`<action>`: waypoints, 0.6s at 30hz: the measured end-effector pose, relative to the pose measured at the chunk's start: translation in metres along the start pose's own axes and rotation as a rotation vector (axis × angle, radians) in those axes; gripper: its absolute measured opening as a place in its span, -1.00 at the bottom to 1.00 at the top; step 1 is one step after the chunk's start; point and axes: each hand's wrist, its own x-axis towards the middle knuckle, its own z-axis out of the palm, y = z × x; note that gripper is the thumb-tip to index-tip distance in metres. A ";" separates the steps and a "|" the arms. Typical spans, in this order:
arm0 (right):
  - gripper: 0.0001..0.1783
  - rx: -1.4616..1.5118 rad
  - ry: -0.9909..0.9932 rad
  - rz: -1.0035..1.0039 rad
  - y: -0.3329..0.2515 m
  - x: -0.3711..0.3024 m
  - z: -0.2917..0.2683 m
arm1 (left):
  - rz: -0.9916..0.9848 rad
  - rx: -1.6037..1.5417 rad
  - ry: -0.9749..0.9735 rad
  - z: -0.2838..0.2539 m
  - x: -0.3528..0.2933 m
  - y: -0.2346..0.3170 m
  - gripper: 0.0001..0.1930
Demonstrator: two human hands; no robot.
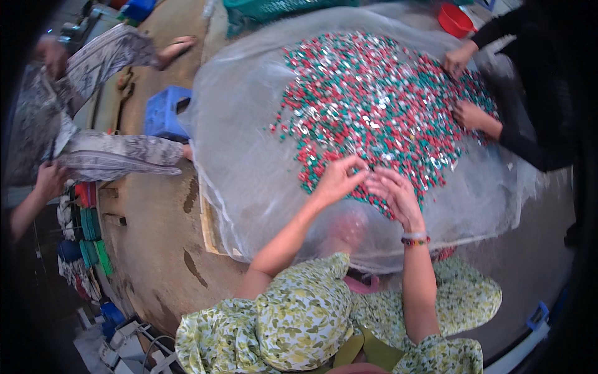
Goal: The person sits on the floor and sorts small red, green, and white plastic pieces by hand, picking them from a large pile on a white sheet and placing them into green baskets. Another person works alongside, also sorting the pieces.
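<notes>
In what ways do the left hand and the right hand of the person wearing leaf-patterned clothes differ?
The right hand has bracelets at its wrist; the left hand has a bare wrist. The left forearm slants in from the lower left, while the right forearm runs nearly upright. Both hands are at the near side of the heap of small red and green pieces, fingertips close together; whether either holds a piece is unclear.

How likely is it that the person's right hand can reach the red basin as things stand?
Probably no, not without leaning: the red and green pieces lie between the right hand and the red basin, and a co-worker's hand is near the basin.
</notes>
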 end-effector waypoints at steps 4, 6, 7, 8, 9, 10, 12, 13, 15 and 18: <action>-0.61 0.004 0.056 0.010 0.012 0.007 -0.007 | -0.368 -0.847 -0.180 -0.025 0.001 0.010 -0.91; -0.60 -0.287 0.136 -0.090 0.020 0.015 -0.017 | -0.295 -0.981 -0.113 -0.037 0.005 0.003 -0.88; -0.60 -0.437 0.182 -0.137 0.021 0.022 -0.023 | -0.252 -1.069 -0.105 -0.043 0.008 -0.002 -0.84; -0.60 -0.682 0.223 -0.235 0.021 0.030 -0.030 | -0.272 -1.084 -0.076 -0.047 0.009 -0.004 -0.82; -0.60 -0.926 0.256 -0.335 0.020 0.038 -0.037 | -0.291 -1.092 -0.050 -0.050 0.012 -0.003 -0.79; -0.59 -1.040 0.282 -0.379 0.015 0.043 -0.035 | -0.302 -1.090 -0.020 -0.051 0.014 -0.002 -0.77; -0.55 -1.270 0.327 -0.498 0.000 0.054 -0.021 | -0.377 -1.027 -0.014 -0.051 0.023 -0.007 -0.77; -0.53 -1.374 0.339 -0.549 -0.001 0.059 -0.019 | -0.409 -0.992 -0.010 -0.052 0.029 -0.009 -0.77; -0.48 -1.578 0.353 -0.665 -0.001 0.073 -0.012 | -0.424 -0.336 0.059 -0.045 0.042 -0.023 -0.76; -0.61 -1.711 0.346 -0.710 0.014 0.084 -0.016 | -0.012 0.647 0.088 -0.026 0.047 -0.056 -0.72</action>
